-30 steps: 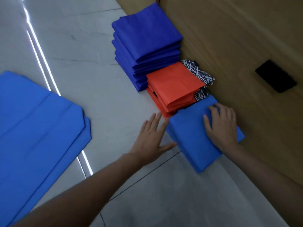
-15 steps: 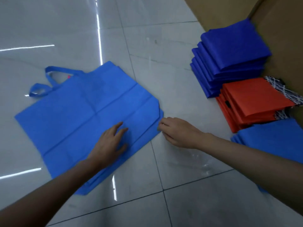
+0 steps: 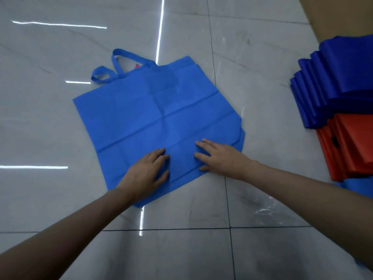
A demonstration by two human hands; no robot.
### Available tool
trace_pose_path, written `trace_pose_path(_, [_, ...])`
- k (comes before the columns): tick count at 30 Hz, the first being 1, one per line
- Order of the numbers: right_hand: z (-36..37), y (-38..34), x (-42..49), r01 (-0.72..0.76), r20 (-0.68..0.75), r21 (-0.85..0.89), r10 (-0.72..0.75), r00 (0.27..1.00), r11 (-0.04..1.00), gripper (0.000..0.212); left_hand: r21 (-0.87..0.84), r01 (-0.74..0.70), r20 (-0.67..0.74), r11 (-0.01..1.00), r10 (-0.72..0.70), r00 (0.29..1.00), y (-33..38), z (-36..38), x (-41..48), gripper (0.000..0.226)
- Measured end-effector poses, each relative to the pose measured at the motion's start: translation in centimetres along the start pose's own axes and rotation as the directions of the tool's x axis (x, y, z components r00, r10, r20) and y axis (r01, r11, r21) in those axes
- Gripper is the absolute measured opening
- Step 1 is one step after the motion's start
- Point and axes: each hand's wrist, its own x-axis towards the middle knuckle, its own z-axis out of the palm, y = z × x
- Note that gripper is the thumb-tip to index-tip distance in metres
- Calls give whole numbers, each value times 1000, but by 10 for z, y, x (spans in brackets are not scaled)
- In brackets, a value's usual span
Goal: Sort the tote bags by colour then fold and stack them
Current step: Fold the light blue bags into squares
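Light blue tote bag (image 3: 157, 118) lies flat and unfolded on grey tiled floor (image 3: 201, 249), crease lines crossing its face, bottom corners tucked in at the near-right edge. Its two handles (image 3: 121, 63) loop out on the floor past the bag's far-left edge; a small pink bit (image 3: 137, 66) shows between them, can't tell what it is. Left hand (image 3: 147, 174) rests palm-down on the near part of the bag, fingers straight and together, gripping nothing. Right hand (image 3: 220, 156) also lies flat on the bag, just right of the left hand, close to the bag's near-right edge, fingers spread and extended, nothing pinched. The hands are near each other but apart. Well right of the bag, a stack of folded dark blue bags (image 3: 339, 81). Nearer the person than that stack and touching it, a stack of folded orange bags (image 3: 351, 146). Just past the orange stack's near edge, a bit of another light blue folded pile (image 3: 361, 186), mostly hidden by the right forearm. Brown board surface (image 3: 339, 15) at the far right of the bag, beyond the dark blue stack.
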Motion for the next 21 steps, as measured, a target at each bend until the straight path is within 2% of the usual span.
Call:
trace_pose_path(3, [6, -7, -4, 17, -101, -134, -31, 994, 991, 17, -116, 119, 56, 986, -114, 992, -3, -9, -9, 88])
trace_pose_path(5, [6, -14, -5, -3, -115, -149, -14, 993, 989, 17, -151, 80, 170, 985, -54, 984, -5, -16, -18, 105])
trace_pose_path(7, [-6, -21, -1, -73, -136, -84, 61, 989, 994, 18, -92, -25, 226, 995, 45, 973, -10, -23, -30, 111])
trace_pose_path(9, [-23, -24, 2, -122, -163, -30, 115, 980, 992, 18, -67, -80, 163, 995, 90, 983, -21, -29, -46, 103])
trace_pose_path(12, [-40, -21, -9, -134, -176, 36, 139, 975, 990, 18, -112, -74, 12, 991, 76, 997, -52, -39, -63, 70])
trace_pose_path(14, [-50, -18, -18, -131, -191, 79, 144, 971, 988, 9, -183, 1, -102, 983, -20, 995, -71, -45, -70, 49])
trace_pose_path(15, [-57, -19, -21, -142, -195, 96, 159, 968, 985, 6, -250, 76, -144, 965, -115, 983, -74, -51, -71, 35])
trace_pose_path(17, [-64, -17, -28, -170, -189, 122, 191, 963, 978, 22, -429, 211, -165, 878, -306, 938, -76, -57, -68, 16])
trace_pose_path(19, [-73, -13, -36, -283, -51, 198, 298, 953, 938, 30, -550, 273, -181, 789, -432, 884, -77, -60, -60, 23])
trace_pose_path(21, [-80, -2, -46, -465, 139, 308, 445, 885, 830, 24, -669, 291, -152, 684, -510, 847, -79, -63, -55, 32])
